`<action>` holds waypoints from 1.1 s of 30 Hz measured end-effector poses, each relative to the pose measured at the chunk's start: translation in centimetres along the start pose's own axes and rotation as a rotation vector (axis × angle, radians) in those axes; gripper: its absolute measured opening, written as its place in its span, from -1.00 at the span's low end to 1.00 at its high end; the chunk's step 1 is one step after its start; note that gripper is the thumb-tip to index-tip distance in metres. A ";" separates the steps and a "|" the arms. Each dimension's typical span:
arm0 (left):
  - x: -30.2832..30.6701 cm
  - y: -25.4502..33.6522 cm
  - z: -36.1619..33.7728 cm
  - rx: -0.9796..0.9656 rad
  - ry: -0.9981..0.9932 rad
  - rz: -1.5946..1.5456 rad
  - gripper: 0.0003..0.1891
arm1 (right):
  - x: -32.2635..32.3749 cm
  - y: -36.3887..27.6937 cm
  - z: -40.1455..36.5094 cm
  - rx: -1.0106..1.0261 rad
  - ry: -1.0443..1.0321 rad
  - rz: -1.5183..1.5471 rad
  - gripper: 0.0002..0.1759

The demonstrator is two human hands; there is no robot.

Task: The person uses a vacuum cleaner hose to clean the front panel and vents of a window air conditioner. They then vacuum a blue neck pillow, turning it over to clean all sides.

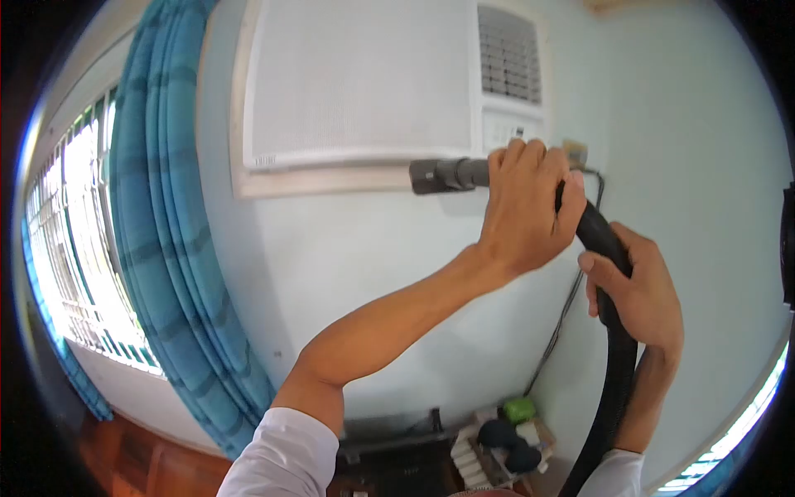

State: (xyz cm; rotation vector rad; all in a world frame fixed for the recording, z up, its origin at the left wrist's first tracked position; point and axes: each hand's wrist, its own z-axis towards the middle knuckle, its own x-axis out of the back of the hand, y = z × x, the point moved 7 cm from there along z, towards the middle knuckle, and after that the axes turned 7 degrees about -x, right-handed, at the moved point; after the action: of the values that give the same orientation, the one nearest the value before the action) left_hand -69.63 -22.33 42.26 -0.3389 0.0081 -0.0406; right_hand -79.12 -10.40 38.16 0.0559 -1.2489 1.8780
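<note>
My left hand [530,199] is wrapped over the upper end of a black vacuum cleaner hose [619,364], just behind its nozzle [439,176]. The nozzle points left along the lower edge of a white window air conditioner [364,83] set in the wall. Lower on the right, my right hand [638,286] closes round the bent part of the hose, its thumb across the front. From there the hose runs down and out of the bottom of the view.
Blue curtains [166,207] hang at the left beside a barred window [79,232]. A cord [567,302] runs down the wall from an outlet [575,152]. Below are a dark table [397,472], a box of items with a green packet [519,410], and wooden floor [157,460].
</note>
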 end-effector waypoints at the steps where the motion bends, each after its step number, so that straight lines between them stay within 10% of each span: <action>1: 0.4 -0.1 2.9 -0.121 0.078 0.024 -0.84 | 1.1 -2.2 0.4 0.099 0.076 -0.006 -0.73; 11: 0.6 -7.0 24.1 -0.675 0.005 0.182 -0.69 | 6.1 -13.2 14.3 0.627 0.519 0.185 -0.61; 22: 0.5 -16.7 22.8 -0.786 -0.362 0.676 -0.78 | 0.5 -14.0 23.4 0.622 0.501 0.186 -0.55; 33: -1.4 -16.0 19.9 -0.850 -0.066 0.617 -0.81 | 1.2 -11.8 22.4 0.566 0.277 0.123 -0.56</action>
State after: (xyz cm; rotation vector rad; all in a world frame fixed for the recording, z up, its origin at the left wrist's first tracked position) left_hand -71.35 -30.77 66.32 -1.1739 0.0648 0.6021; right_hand -80.90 -25.39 58.56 0.0195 -0.5219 2.2076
